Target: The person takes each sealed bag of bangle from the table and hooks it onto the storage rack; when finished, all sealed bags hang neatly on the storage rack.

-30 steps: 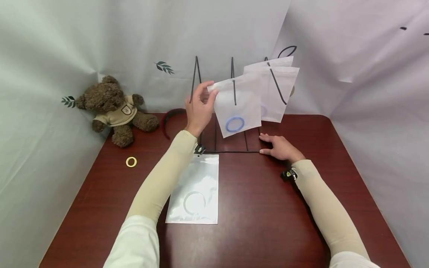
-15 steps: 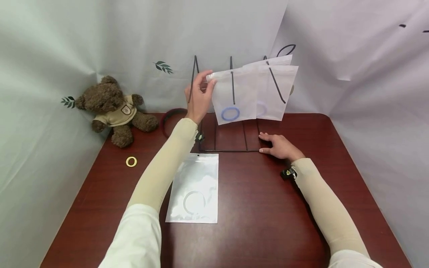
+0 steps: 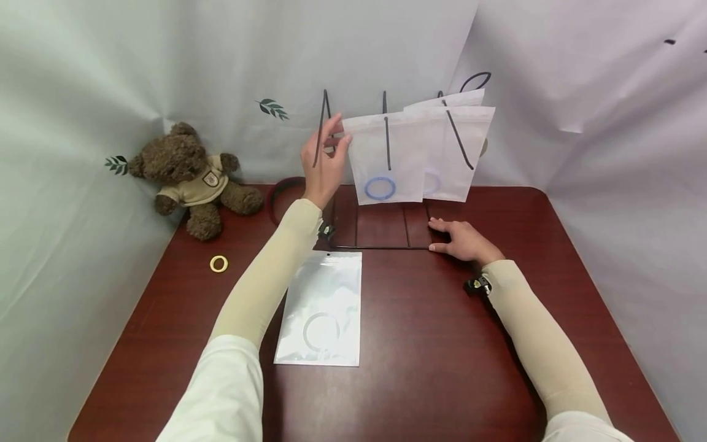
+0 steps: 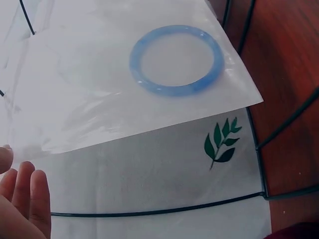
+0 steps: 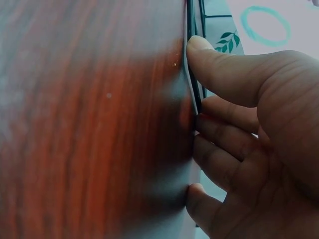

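A white zip bag with a blue bangle (image 4: 177, 92) inside hangs on the middle hook of a black wire display rack (image 3: 381, 247). Beside that bag's upper left edge is my left hand (image 3: 323, 162), thumb and fingers parted. In the left wrist view the bag (image 4: 94, 104) spreads above those fingers. My right hand (image 3: 463, 240) touches the rack's front right base corner, its thumb and fingertips against the side wire (image 5: 191, 20), fingers loosely bent. More white bags (image 3: 464, 141) hang on the right hook; the left hook (image 3: 320, 129) overlaps my left hand.
A silvery zip bag (image 3: 331, 294) with a pale ring inside lies on the table before the rack. At left are a yellow ring (image 3: 218, 264) and a teddy bear (image 3: 190, 178). A dark red headband (image 3: 272, 199) lies behind my left arm. White cloth walls surround the table.
The bag with the blue bangle has risen slightly and levelled out on the middle hook. My left hand has come off its top corner; the right hand stays at the rack's base.
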A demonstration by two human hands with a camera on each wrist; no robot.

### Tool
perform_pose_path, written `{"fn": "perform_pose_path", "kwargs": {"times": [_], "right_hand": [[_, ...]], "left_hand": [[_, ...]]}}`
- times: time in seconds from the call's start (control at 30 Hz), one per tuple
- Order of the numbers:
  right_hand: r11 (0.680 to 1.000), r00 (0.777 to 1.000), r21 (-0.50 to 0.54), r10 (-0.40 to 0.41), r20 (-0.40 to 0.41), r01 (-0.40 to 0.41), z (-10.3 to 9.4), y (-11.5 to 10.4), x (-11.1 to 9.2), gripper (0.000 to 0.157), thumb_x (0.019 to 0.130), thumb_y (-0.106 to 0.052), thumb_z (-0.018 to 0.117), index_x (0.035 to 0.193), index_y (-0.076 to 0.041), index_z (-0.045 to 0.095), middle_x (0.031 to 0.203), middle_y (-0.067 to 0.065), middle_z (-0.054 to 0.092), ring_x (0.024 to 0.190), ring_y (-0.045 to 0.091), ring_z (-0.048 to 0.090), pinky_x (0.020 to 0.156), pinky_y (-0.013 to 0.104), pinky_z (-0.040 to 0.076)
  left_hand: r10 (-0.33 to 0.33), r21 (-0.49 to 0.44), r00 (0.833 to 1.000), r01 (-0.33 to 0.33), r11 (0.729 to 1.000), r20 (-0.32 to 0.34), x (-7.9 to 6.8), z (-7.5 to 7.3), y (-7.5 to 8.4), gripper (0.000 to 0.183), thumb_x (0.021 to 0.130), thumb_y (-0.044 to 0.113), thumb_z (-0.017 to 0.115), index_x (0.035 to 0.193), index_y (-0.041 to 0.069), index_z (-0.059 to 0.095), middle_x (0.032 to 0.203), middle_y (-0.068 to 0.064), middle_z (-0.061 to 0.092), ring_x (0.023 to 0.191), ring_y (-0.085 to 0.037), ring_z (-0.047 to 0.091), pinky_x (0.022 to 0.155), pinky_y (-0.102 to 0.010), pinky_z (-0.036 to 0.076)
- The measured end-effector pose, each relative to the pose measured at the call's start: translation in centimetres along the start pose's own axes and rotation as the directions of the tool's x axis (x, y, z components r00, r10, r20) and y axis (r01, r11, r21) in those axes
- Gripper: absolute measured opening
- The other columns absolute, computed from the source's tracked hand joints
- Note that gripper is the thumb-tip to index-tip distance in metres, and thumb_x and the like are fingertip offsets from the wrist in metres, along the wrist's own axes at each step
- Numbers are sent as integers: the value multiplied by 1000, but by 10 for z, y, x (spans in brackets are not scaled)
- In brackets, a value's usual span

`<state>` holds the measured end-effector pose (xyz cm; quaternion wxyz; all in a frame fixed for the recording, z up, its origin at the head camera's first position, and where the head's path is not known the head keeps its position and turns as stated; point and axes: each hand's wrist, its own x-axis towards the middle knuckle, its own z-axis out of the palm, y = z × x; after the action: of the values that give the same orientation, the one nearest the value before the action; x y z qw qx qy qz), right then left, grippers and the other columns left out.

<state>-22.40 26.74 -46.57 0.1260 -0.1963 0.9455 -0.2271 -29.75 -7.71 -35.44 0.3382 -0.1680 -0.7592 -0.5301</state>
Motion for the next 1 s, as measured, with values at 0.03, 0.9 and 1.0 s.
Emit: {"fn": "perform_pose_path", "kwargs": {"times": [0.03, 0.9, 1.0], "right_hand": [[1000, 1000, 0, 3, 3, -3, 0, 0, 0, 74, 99, -32, 75, 161, -7, 44, 165, 23, 40, 156, 40, 36, 124, 58, 31], [1000, 1000, 2, -10, 0, 10, -2, 3, 0, 75, 98, -32, 77, 160, -6, 45, 164, 23, 42, 155, 40, 37, 124, 58, 32], [1000, 1000, 2, -12, 5, 12, -2, 3, 2, 75, 98, -32, 77, 161, -7, 45, 164, 23, 42, 155, 40, 37, 124, 58, 32]], "left_hand": [[-3, -1, 1000, 3, 1000, 7, -2, -1, -1, 40, 101, 22, 73, 140, 11, 69, 124, -11, 75, 101, -24, 76, 86, -45, 61], [-388, 220, 803, 321, 921, 452, -97, -87, -24, 40, 102, 23, 73, 138, 8, 66, 136, -18, 60, 121, -31, 63, 102, -48, 54], [-439, 307, 743, 320, 896, 505, -109, -104, -26, 43, 102, 28, 73, 141, 9, 64, 138, -18, 59, 122, -32, 61, 100, -51, 52]]}}
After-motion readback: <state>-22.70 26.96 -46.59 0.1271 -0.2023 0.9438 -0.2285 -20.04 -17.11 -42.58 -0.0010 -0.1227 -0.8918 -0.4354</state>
